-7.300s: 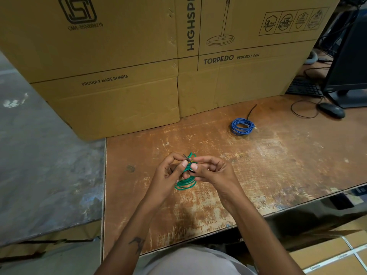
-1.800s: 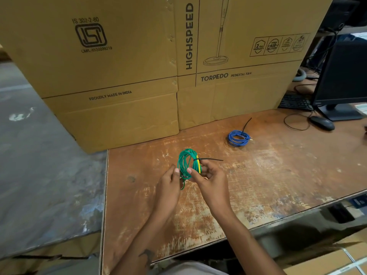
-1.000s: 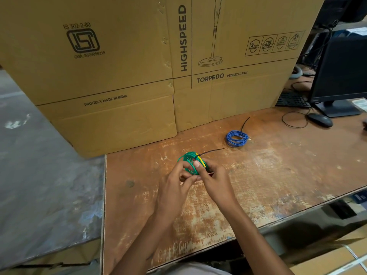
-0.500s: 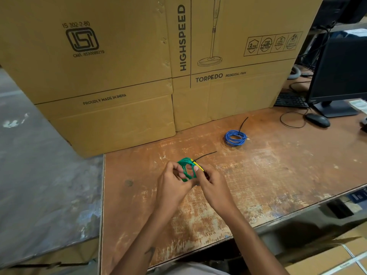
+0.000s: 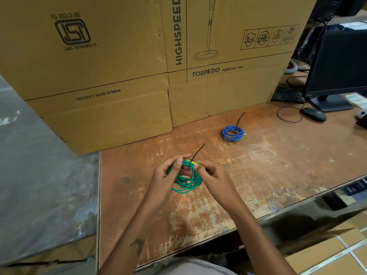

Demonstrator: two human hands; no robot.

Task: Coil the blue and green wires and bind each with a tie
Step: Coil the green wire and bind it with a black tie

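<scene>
The green wire coil (image 5: pixel 185 178) is held just above the wooden table (image 5: pixel 268 171), near its front left area. The left hand (image 5: pixel 168 175) grips the coil's left side, fingers curled round the top strands. The right hand (image 5: pixel 213 178) pinches the coil's right side at the top, where a black tie (image 5: pixel 197 152) wraps the bundle; the free tail of the tie points up and away from the person. A short yellow length shows beside the tie head, just under the right fingertips. The lower loops of the coil hang loose and spread apart below both hands.

The blue wire coil (image 5: pixel 232 133) lies on the table farther back, near the cardboard boxes (image 5: pixel 123 72), with its own black tie tail sticking up. It appears already bound.

Judged step: cinching the tie on the green coil. Whether the tie is fully tight cannot be told.

Risks from here:
- Loose lower loops may slip out of the bundle if the tie is not drawn snug, because they already fan apart.
- Releasing either hand before the tie locks may let the coil spring open.
- Pulling the tail at an angle may shift the tie along the strands and leave some uncaught.
</scene>
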